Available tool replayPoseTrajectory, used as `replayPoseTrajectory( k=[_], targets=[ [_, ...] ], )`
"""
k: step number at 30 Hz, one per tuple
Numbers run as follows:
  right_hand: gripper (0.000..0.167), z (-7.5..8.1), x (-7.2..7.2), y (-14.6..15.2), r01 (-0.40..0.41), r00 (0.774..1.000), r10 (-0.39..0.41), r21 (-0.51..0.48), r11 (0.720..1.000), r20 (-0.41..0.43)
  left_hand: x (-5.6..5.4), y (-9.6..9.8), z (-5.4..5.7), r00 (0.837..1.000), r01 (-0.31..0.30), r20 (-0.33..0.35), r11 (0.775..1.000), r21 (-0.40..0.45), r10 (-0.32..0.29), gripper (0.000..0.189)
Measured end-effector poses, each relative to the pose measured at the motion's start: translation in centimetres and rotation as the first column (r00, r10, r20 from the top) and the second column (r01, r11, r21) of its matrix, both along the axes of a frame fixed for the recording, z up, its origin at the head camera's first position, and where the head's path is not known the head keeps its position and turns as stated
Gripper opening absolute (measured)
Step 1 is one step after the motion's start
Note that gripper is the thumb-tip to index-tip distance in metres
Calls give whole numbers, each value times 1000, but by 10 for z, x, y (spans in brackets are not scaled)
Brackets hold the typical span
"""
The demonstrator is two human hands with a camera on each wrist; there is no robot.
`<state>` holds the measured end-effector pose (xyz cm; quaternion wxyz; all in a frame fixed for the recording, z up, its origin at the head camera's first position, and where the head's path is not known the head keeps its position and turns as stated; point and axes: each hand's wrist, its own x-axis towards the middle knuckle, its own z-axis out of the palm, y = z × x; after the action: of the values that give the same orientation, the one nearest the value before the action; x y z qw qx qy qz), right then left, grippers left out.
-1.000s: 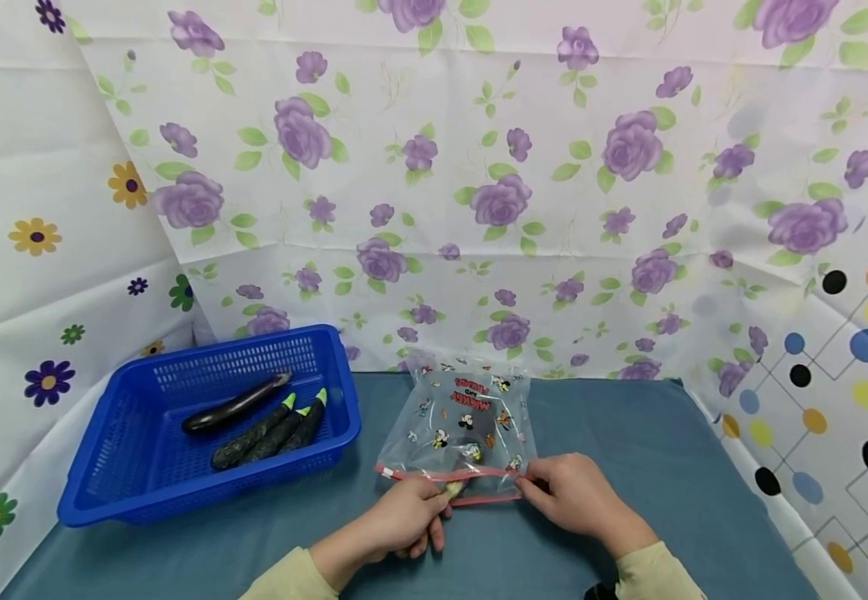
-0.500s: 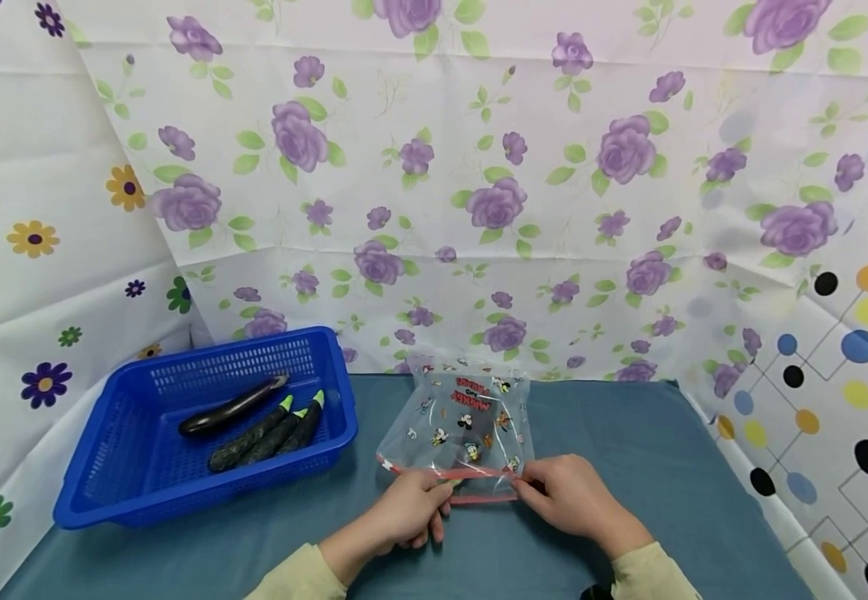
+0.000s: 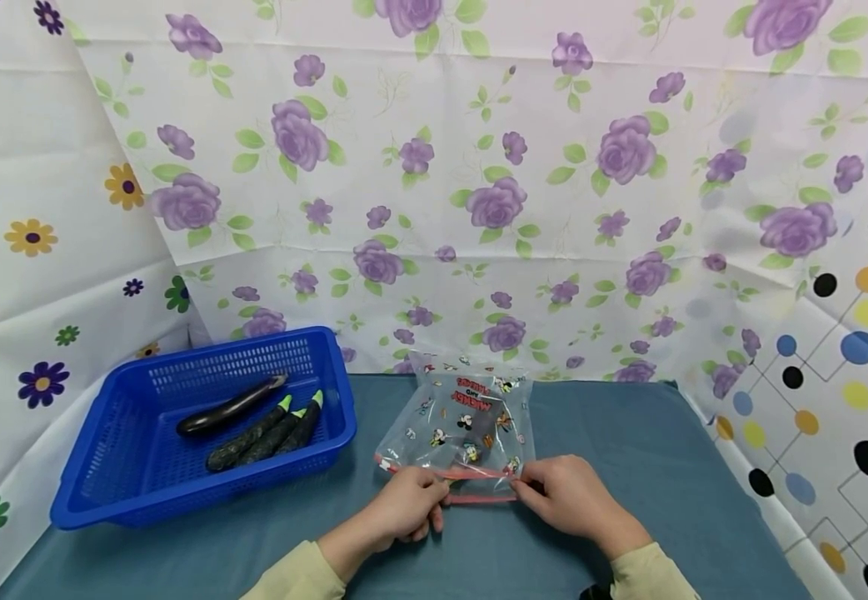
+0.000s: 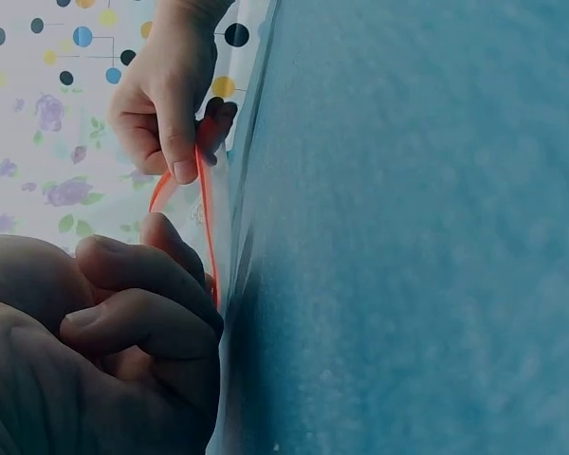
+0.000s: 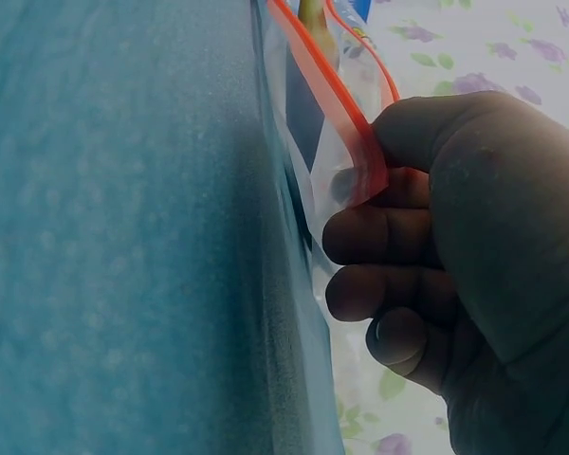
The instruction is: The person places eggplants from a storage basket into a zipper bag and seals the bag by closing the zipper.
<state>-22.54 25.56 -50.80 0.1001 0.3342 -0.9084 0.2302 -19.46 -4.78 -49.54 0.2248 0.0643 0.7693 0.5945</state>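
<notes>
A clear zip bag (image 3: 422,446) with cartoon prints and red strips lies on the table, its mouth toward me. Through the plastic shows a dark, smooth vegetable (image 5: 303,118) that looks like an eggplant, with a pale yellow-green stalk (image 5: 313,17). My left hand (image 3: 406,504) is at the left part of the mouth, thumb and index finger at the stalk end and covering most of it. Its other fingers curl below. With thumb and index finger, my right hand (image 3: 571,497) pinches the right end of the red strip (image 5: 346,128), holding the mouth apart.
On the left stands a blue plastic basket (image 3: 130,450) holding a dark eggplant (image 3: 227,407) and several dark green, bumpy cucumbers (image 3: 250,440) with bright green ends. A blue-grey cloth (image 3: 629,433) covers the table. Printed curtains (image 3: 479,250) hang behind and at both sides.
The stalk has gone further into the bag, and less of it shows beside my left thumb. My left hand has shifted slightly; the right hand keeps its pinch on the bag.
</notes>
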Motion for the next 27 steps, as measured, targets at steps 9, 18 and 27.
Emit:
replayPoseTrajectory(
  k=[9,18,27],
  targets=[
    [34,-1,-1,0,-3,1000,3,-7,1000,12,-3,-2,-5,1000,-2,-16,1000,30,2,26],
    [34,-1,-1,1,8,1000,-8,8,1000,6,-6,-4,-5,999,29,26,1000,-5,-29,34],
    [33,-2,-2,2,14,1000,-14,18,1000,3,-6,-9,-1,993,113,47,991,-72,-110,37]
  ],
)
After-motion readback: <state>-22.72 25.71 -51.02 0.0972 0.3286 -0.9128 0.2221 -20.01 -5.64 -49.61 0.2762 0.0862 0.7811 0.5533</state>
